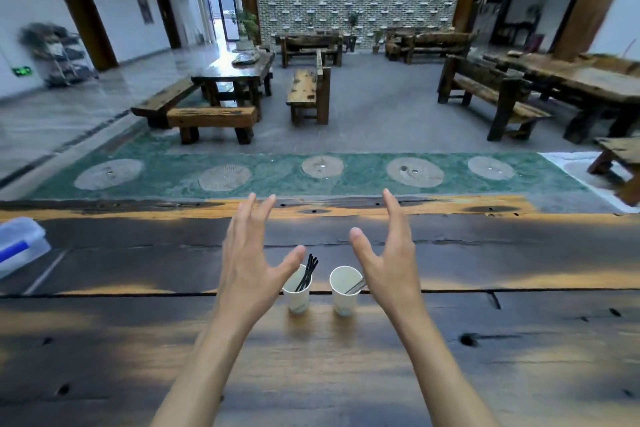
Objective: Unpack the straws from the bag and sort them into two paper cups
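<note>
My left hand [247, 263] and right hand [389, 260] hang open and empty above the two cups [297, 288]. Black straws [306, 272] sit in the left cup, paler ones in the right. I should pull away gently, bumping nothing.

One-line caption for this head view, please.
Open left hand and right hand flank two paper cups holding straws.

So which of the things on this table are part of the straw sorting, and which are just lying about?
Part of the job:
- left paper cup
- black straws standing in it
- right paper cup, something thin inside, hard to make out
- left hand and right hand, both open and empty

Just lying about:
- clear plastic box at the table's left edge
</note>
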{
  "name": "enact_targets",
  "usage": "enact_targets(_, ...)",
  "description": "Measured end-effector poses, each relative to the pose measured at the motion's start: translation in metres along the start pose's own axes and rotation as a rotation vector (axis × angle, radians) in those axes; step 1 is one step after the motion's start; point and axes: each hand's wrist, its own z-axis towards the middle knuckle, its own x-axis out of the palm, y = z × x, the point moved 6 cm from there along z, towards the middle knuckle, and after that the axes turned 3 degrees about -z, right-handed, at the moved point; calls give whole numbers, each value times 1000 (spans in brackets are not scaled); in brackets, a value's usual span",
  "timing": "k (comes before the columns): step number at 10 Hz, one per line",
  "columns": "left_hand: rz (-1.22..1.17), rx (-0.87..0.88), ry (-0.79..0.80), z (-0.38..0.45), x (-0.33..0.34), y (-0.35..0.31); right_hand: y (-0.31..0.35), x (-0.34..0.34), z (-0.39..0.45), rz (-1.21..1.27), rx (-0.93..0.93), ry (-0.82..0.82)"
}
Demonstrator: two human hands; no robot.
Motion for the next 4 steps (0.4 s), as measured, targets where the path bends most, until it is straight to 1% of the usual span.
enact_targets(1,72,115,-56,8,-33,-48,50,-25,8,-107,-162,-38)
enact_targets(2,108,197,-99,7,-62,-88,93,-48,8,-190,-272,-55)
enact_targets(4,135,320,-212,-2,-115,-152,156,-85,-2,-193,-387,-116)
